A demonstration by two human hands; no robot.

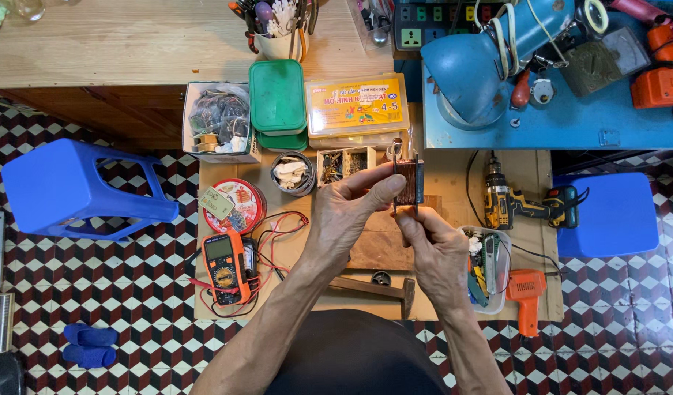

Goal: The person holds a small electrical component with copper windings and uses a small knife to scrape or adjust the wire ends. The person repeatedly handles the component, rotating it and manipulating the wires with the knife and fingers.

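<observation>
Both hands meet over the board [453, 192], the left hand [349, 212] and right hand [437, 249] pinching a small copper coil [407, 183] between them, above a hammer [373, 288].

Two blue stools [80, 192] [607, 213], two green lidded boxes [277, 96] [284, 140].

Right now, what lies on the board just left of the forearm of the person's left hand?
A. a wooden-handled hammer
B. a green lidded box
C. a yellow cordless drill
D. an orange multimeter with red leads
D: the orange multimeter with its red leads lies on the board just left of the left hand's forearm, while both hands hold the small copper-wound coil; the right hand grips it from below.
</observation>
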